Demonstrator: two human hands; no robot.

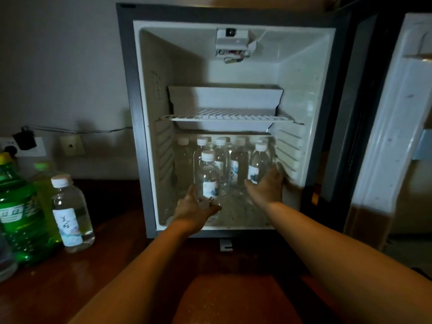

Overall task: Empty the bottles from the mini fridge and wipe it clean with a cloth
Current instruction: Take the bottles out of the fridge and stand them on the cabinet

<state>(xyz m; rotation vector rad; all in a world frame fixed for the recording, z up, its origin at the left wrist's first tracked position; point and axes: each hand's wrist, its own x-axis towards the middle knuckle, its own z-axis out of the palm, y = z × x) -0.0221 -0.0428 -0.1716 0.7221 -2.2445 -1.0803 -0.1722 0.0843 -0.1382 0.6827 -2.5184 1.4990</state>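
The mini fridge (140, 127) stands open on a wooden surface. Several clear water bottles with white caps stand on its floor under a wire shelf (224, 118). My left hand (194, 209) grips the front bottle (209, 176) low on its body at the fridge's front edge. My right hand (268, 185) reaches in with fingers spread, at the base of the right-hand bottle (258, 162), touching or nearly touching it. No cloth is in view.
One water bottle (70, 213) stands on the wooden top (117, 265) left of the fridge, beside large green bottles (21, 211). The fridge door (395, 127) hangs open at the right. Wall sockets and a plug (24, 141) sit at the left.
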